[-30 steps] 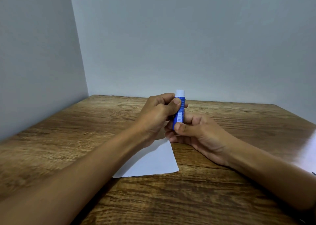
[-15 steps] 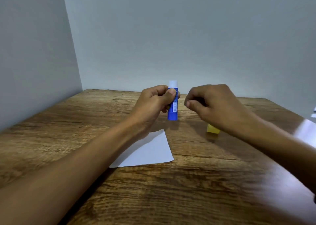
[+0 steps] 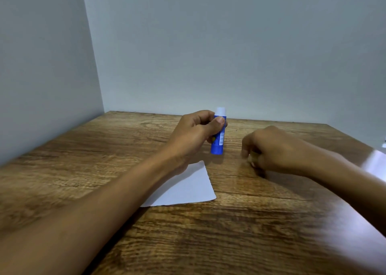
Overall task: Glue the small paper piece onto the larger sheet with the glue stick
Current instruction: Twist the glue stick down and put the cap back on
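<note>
My left hand (image 3: 194, 134) grips a blue glue stick (image 3: 218, 144) upright just above the wooden table (image 3: 108, 149). The stick's white glue tip shows bare above my thumb. A white paper piece (image 3: 183, 188) lies flat on the table below that hand, partly under my left forearm. My right hand (image 3: 271, 149) is low over the table to the right of the stick, blurred, with its fingers curled downward. Whether those fingers hold anything is hidden. A blurred white sheet (image 3: 375, 164) shows at the right edge behind my right forearm.
Grey walls (image 3: 229, 55) close the table at the back and on the left. The table's right edge runs close to the white sheet.
My right hand let go of the glue stick, set a yellow cap on the table, then dropped lower and rightward over that spot. The cap is now hidden. My left hand keeps the stick upright.
</note>
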Available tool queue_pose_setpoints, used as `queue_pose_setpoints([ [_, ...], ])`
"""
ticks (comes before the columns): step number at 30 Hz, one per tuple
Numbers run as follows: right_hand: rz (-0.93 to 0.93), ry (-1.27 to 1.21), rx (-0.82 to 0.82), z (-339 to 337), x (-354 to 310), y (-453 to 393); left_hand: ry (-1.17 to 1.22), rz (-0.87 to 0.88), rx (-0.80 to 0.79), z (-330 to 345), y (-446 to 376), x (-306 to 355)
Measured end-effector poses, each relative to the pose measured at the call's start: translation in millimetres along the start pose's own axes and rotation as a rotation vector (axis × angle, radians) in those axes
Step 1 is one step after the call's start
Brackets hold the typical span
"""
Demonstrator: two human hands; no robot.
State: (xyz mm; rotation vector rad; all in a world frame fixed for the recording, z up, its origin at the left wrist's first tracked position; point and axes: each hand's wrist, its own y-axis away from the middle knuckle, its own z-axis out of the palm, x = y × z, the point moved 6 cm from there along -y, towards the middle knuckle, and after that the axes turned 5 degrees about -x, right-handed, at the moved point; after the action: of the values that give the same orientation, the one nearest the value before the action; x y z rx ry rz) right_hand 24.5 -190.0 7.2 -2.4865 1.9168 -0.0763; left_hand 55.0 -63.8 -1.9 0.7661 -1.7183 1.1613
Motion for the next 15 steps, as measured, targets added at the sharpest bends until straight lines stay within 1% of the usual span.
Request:
queue_pose_setpoints([
  [3, 0.005, -0.134, 0.157, -10.4, 1.6, -0.3, 0.029, -0.012, -0.056, 4.2, 0.5, -1.6],
  [6, -0.085, -0.374, 0.359, -26.6, -3.3, 6.3, 0.014, 0.006, -0.092, 8.2, 3.0, -0.5],
  [8, -0.12, -0.476, 0.453, -34.8, -5.9, 11.1, -0.016, 0.026, -0.085, 8.1, 4.2, 1.9],
  [10, -0.13, -0.559, 0.508, -39.4, -3.9, 13.9, -0.028, 0.03, -0.074, 7.2, 4.6, 4.0],
  [15, -0.158, -0.792, 0.571, -43.8, 3.8, 15.8, -0.035, 0.016, -0.067, 6.0, 4.9, 6.6],
])
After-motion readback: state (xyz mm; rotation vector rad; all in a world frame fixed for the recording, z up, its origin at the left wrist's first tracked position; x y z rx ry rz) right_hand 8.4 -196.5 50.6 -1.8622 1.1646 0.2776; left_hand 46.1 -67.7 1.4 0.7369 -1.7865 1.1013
